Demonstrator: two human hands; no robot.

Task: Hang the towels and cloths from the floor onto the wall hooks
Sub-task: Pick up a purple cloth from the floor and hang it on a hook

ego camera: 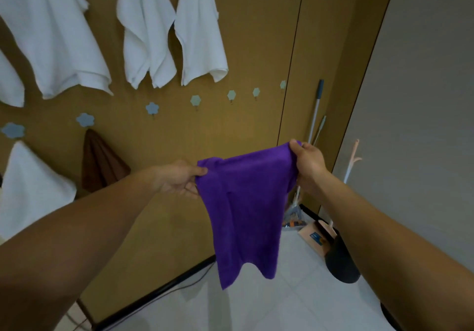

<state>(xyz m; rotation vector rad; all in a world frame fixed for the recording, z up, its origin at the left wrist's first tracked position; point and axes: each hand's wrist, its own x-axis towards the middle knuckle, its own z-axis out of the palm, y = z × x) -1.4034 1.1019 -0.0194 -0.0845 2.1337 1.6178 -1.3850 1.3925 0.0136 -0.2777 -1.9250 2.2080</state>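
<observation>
A purple cloth [243, 202] hangs in the air in front of the wooden wall, stretched between both hands. My left hand [179, 178] pinches its top left corner. My right hand [307, 162] grips its top right corner, slightly higher. Several white towels [146, 30] hang from hooks on the upper wall. A brown cloth [98, 162] hangs from a lower flower-shaped hook [85, 119], with another white towel [28, 189] to its left. Bare blue flower hooks [195, 100] run along the wall just above the purple cloth.
A mop with a grey handle [316, 105] leans in the corner where the wooden wall meets a grey wall [423, 100]. A dustpan and dark objects [338, 256] sit on the white tiled floor [295, 302] at the right. A cable runs along the black baseboard.
</observation>
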